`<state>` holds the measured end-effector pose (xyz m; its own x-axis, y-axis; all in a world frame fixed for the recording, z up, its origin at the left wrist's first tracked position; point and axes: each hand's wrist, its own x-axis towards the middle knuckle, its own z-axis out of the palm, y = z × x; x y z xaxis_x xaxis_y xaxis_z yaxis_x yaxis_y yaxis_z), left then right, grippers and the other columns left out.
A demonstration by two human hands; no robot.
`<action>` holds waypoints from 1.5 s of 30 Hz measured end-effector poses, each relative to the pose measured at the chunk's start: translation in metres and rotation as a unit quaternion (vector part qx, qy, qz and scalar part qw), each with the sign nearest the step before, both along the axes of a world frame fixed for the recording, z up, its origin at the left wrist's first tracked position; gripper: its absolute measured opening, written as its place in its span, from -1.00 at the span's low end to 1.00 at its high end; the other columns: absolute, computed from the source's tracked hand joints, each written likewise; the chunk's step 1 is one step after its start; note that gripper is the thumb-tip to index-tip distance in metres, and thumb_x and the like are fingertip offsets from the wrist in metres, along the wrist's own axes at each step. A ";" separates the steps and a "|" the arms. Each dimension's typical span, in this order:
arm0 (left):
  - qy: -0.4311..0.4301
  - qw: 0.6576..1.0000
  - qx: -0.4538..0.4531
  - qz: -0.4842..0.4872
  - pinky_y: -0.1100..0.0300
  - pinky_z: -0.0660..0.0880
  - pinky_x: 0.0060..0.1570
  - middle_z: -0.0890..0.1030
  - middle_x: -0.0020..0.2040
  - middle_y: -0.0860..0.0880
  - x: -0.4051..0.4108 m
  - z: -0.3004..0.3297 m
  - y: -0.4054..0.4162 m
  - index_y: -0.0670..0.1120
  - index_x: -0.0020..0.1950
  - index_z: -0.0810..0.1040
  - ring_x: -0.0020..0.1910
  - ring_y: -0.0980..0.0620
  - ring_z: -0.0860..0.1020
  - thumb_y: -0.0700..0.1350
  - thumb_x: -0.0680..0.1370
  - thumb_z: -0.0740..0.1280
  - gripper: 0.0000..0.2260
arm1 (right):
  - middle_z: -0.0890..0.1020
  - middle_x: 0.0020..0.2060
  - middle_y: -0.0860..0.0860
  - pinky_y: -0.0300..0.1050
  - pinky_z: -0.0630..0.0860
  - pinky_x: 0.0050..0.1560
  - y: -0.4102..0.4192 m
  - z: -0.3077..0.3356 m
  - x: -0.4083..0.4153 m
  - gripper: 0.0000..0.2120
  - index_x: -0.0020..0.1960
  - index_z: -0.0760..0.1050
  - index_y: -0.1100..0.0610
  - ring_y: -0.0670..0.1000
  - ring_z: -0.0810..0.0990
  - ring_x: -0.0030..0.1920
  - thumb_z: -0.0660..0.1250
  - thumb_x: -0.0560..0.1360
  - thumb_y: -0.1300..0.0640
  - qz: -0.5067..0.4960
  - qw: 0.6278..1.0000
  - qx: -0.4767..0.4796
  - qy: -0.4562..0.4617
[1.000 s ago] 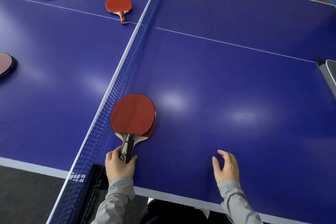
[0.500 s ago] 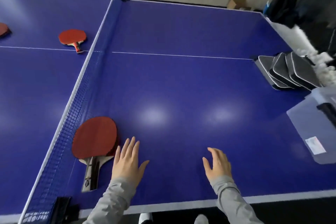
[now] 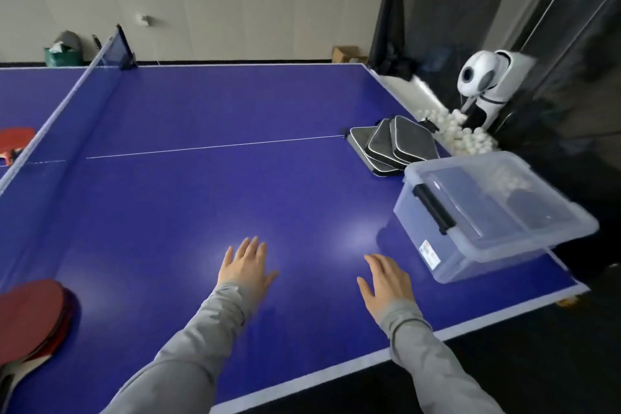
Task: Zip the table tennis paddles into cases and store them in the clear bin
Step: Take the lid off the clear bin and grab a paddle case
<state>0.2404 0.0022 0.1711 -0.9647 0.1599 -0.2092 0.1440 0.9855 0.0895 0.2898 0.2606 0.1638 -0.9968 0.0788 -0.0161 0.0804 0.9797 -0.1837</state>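
Head view shows both hands, left hand [image 3: 247,267] and right hand [image 3: 386,282], spread and holding nothing, so fetching a case [image 3: 393,144] for the paddles [image 3: 32,319] seems next.

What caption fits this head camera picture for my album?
Empty hands over the blue table, paddles left, cases and clear bin right.

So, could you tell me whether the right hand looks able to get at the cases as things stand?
Probably yes: the right hand is empty, and open table left of the bin leads to the cases, though it's a long stretch.
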 end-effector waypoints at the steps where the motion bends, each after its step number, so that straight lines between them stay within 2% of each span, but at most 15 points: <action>1: 0.007 1.000 -0.002 -0.001 0.02 -0.09 0.50 -0.01 0.56 0.00 -0.002 0.005 0.017 -0.08 0.53 -0.02 0.54 0.04 -0.06 0.20 0.60 0.04 -0.39 | 0.29 0.40 -0.05 -0.10 0.27 0.33 0.014 0.005 -0.001 -0.53 0.44 0.18 0.05 -0.03 0.25 0.41 0.10 0.57 -0.06 0.002 1.000 -0.001 0.006; 7: 0.041 0.999 0.007 -0.013 0.01 -0.08 0.49 0.02 0.56 0.00 -0.018 0.037 0.116 -0.08 0.53 -0.03 0.54 0.03 -0.04 0.19 0.59 0.06 -0.38 | 0.32 0.38 -0.03 -0.07 0.25 0.32 0.104 0.038 -0.003 -0.54 0.42 0.21 0.07 -0.01 0.26 0.40 0.12 0.57 -0.03 0.004 0.999 -0.006 0.046; 13: 0.072 0.996 0.026 -0.036 0.01 -0.07 0.50 0.03 0.56 0.01 -0.045 0.062 0.192 -0.06 0.53 -0.03 0.53 0.03 -0.02 0.19 0.59 0.07 -0.39 | 0.44 0.27 0.02 -0.02 0.33 0.24 0.182 0.056 -0.011 -0.61 0.33 0.34 0.12 0.07 0.38 0.32 0.20 0.54 0.03 -0.033 0.997 -0.023 0.072; 15: 0.070 0.996 0.024 -0.044 0.02 -0.07 0.50 0.02 0.56 0.01 -0.059 0.066 0.217 -0.07 0.53 -0.03 0.53 0.04 -0.03 0.19 0.59 0.05 -0.39 | 0.43 0.28 0.03 -0.02 0.32 0.26 0.207 0.058 -0.019 -0.59 0.35 0.32 0.11 0.06 0.35 0.33 0.20 0.54 0.02 -0.050 0.997 -0.020 0.063; 25: 0.072 0.993 0.084 -0.045 0.00 -0.06 0.49 0.05 0.55 0.00 -0.146 0.044 0.330 -0.07 0.53 0.03 0.53 0.02 0.00 0.22 0.59 0.00 -0.40 | 0.33 0.39 0.02 -0.01 0.24 0.32 0.311 0.052 -0.105 -0.51 0.44 0.19 0.08 0.04 0.27 0.41 0.15 0.55 -0.03 -0.069 0.997 0.027 0.019; 31: 0.064 0.992 0.104 -0.031 -0.01 -0.03 0.49 0.09 0.54 0.00 -0.193 0.034 0.379 -0.07 0.52 0.07 0.53 0.02 0.02 0.25 0.57 0.01 -0.39 | 0.36 0.37 0.01 -0.02 0.31 0.31 0.358 0.055 -0.157 -0.52 0.42 0.22 0.07 0.04 0.31 0.38 0.16 0.55 -0.04 -0.069 0.997 0.017 0.021; 35: 0.056 0.993 0.108 0.000 0.00 0.01 0.48 0.11 0.54 0.01 -0.209 0.023 0.406 -0.07 0.51 0.06 0.52 0.04 0.03 0.27 0.57 0.01 -0.37 | 0.34 0.38 -0.02 -0.06 0.26 0.32 0.384 0.052 -0.190 -0.52 0.44 0.18 0.05 0.01 0.27 0.40 0.13 0.56 -0.05 -0.050 0.998 0.026 0.006; 38: 0.056 0.991 0.116 0.045 0.02 0.08 0.46 0.19 0.50 0.03 -0.219 0.012 0.419 -0.05 0.50 0.09 0.50 0.04 0.10 0.28 0.55 0.01 -0.38 | 0.35 0.38 0.00 -0.03 0.24 0.32 0.401 0.052 -0.222 -0.52 0.43 0.19 0.05 0.03 0.28 0.40 0.14 0.56 -0.05 -0.036 0.999 0.015 0.001; 42: 0.064 0.984 0.118 0.114 0.07 0.30 0.25 0.34 0.36 0.06 -0.226 0.003 0.432 0.00 0.45 0.22 0.38 0.01 0.27 0.32 0.53 0.04 -0.40 | 0.38 0.36 0.02 -0.01 0.26 0.31 0.423 0.050 -0.271 -0.52 0.42 0.23 0.08 0.05 0.31 0.37 0.18 0.54 -0.03 0.010 1.000 -0.004 0.021; 45: 0.077 0.971 0.138 0.177 0.05 0.35 0.16 0.37 0.30 0.06 -0.227 0.000 0.442 0.01 0.38 0.31 0.35 0.01 0.28 0.31 0.51 0.09 -0.45 | 0.40 0.34 0.02 -0.01 0.27 0.27 0.436 0.045 -0.310 -0.53 0.41 0.25 0.08 0.06 0.32 0.36 0.19 0.54 -0.01 0.048 0.998 -0.015 0.026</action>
